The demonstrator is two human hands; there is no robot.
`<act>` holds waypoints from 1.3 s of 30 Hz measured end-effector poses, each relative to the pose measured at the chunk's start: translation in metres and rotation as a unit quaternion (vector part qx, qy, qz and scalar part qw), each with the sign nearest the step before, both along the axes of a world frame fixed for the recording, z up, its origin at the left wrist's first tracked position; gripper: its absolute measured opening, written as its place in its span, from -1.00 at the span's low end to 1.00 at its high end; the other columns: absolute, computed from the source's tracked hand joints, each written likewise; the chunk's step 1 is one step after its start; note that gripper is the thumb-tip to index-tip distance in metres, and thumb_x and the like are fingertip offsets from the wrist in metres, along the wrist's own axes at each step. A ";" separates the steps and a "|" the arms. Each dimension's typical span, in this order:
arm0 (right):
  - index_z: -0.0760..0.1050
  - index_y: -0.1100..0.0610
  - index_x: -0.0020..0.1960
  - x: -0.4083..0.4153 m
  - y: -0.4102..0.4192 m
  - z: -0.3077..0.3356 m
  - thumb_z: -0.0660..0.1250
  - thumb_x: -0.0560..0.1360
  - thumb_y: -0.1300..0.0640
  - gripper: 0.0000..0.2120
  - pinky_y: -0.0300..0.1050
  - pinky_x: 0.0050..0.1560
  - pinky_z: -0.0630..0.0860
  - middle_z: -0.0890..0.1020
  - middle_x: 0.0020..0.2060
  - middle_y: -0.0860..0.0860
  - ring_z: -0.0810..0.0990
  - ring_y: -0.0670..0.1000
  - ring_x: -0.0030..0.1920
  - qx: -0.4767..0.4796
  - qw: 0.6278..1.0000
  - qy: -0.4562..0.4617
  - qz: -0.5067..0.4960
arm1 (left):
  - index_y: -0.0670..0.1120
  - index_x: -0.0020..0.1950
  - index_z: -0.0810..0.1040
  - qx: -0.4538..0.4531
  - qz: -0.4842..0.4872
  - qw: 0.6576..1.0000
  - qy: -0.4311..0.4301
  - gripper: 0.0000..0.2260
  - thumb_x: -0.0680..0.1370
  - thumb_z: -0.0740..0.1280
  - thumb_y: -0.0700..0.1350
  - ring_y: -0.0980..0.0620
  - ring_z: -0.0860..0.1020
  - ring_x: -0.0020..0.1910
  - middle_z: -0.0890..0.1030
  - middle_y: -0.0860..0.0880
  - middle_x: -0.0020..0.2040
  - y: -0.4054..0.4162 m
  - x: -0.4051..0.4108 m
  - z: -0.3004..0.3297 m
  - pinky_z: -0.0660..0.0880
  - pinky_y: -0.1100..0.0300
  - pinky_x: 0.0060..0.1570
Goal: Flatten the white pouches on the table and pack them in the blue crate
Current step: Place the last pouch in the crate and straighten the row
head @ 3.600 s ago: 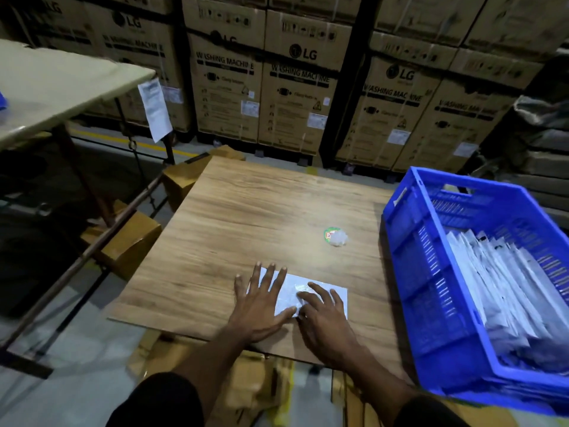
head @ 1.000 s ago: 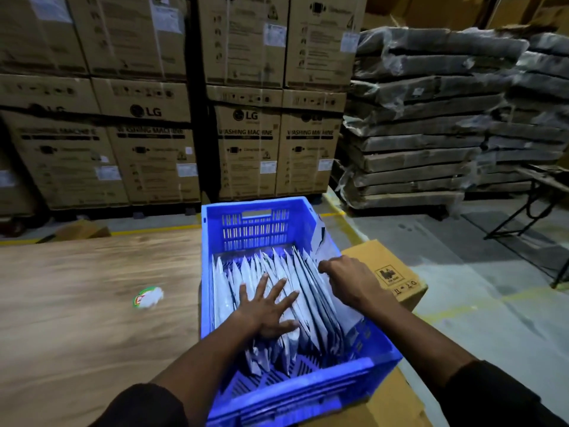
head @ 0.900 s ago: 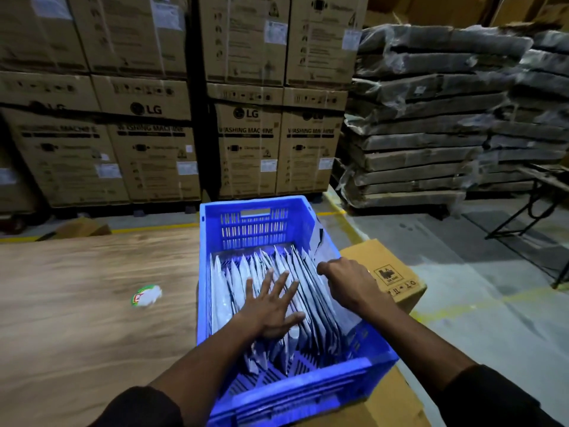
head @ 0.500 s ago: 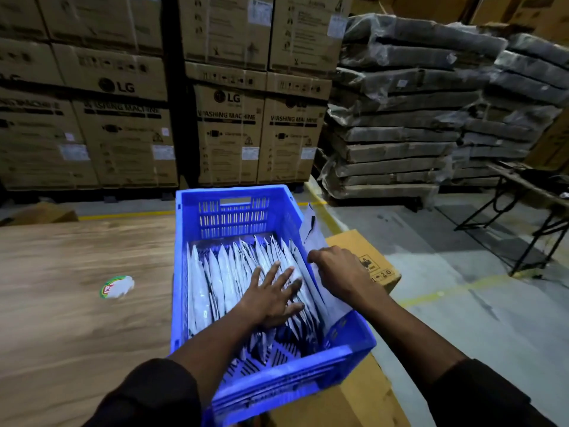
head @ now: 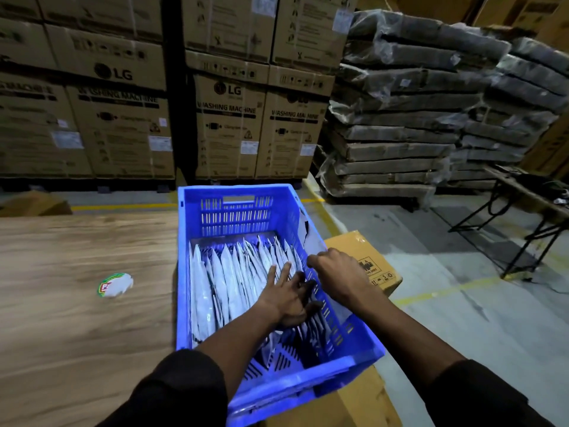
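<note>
Pinching a flat white plastic pouch point(head: 308, 238) against the blue slotted plastic crate's point(head: 234, 211) right wall, my right hand point(head: 335, 277) stands it lengthwise; my spread left hand point(head: 288, 298) presses the row aside.

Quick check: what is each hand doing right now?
Left hand: open, fingers spread, pressing on the white pouches in the blue crate.
Right hand: fingers curled; what it holds cannot be told.

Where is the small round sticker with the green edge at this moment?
In the head view, the sticker lies on the wooden table, left of the blue crate, apart from it.
</note>
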State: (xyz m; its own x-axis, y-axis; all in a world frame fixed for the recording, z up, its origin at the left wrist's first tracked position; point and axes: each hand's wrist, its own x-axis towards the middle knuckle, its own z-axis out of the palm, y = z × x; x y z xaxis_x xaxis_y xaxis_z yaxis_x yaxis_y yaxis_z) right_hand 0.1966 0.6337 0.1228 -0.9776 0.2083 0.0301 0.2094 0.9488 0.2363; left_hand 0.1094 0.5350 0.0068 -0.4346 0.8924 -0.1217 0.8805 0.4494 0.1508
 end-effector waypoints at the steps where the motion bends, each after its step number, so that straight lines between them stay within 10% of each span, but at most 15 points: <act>1: 0.46 0.14 0.27 -0.003 -0.002 0.000 0.28 0.54 0.29 -0.69 -0.03 -0.19 0.35 0.60 0.09 0.12 0.56 0.19 0.07 0.004 1.000 -0.013 0.000 | 0.08 0.63 0.11 -0.004 0.005 1.000 0.004 -0.36 0.63 -0.12 0.36 -0.25 -0.13 0.62 0.09 -0.09 0.62 0.002 -0.001 0.003 -0.27 -0.38 0.48; 10: 0.50 0.15 0.20 -0.018 -0.005 -0.025 0.36 0.50 0.25 -0.73 0.07 -0.03 0.54 0.62 0.06 0.14 0.61 0.20 0.08 -0.023 0.997 -0.069 -0.013 | 0.12 0.67 -0.03 -0.061 0.063 0.996 0.028 -0.30 0.59 0.05 0.32 -0.33 -0.36 0.57 -0.14 0.03 0.66 0.011 0.008 0.010 -0.41 -0.65 0.16; 33: 0.41 0.17 0.34 -0.051 -0.005 -0.079 0.20 0.59 0.21 -0.68 0.10 0.14 0.52 0.59 0.17 0.21 0.58 0.26 0.17 -0.143 0.976 -0.133 -0.093 | -0.08 0.60 0.24 -0.043 0.120 0.991 0.035 -0.36 0.56 0.19 0.15 -0.38 -0.21 0.59 0.16 -0.05 0.58 -0.011 0.007 0.027 -0.41 -0.68 0.14; 39: 0.39 0.18 0.33 -0.052 -0.005 -0.073 0.24 0.56 0.15 -0.64 0.11 0.13 0.52 0.56 0.22 0.22 0.57 0.26 0.21 -0.161 0.969 -0.141 -0.121 | 0.03 0.66 -0.01 -0.039 0.095 0.994 -0.022 -0.34 0.61 0.10 0.19 -0.27 -0.31 0.60 -0.17 0.02 0.67 -0.021 0.001 0.021 -0.42 -0.62 0.21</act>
